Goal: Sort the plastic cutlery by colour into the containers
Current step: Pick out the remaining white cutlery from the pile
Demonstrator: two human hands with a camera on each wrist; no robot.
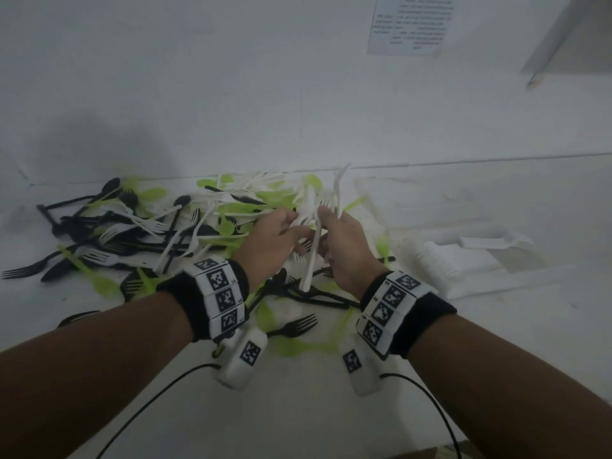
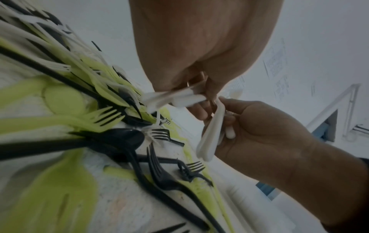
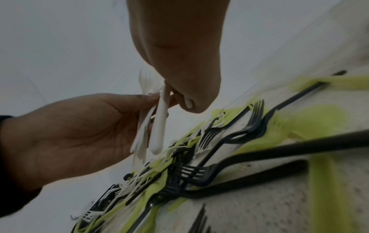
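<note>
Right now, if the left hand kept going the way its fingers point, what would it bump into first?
Probably the right hand: the left hand points toward it, both gripping the white cutlery between them. Depth is uncertain.

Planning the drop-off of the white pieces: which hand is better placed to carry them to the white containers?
Probably the right hand: it already grips white cutlery, and the white containers lie on its side. The left hand also holds some, nearer the pile.

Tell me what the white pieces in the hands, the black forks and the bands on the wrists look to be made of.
White cutlery: thin moulded plastic, matte, slightly translucent at the edges.
Black forks: similar plastic, smooth with a faint sheen.
Wrist bands: rigid white tiles printed with black square markers, apparently on dark fabric straps.
</note>
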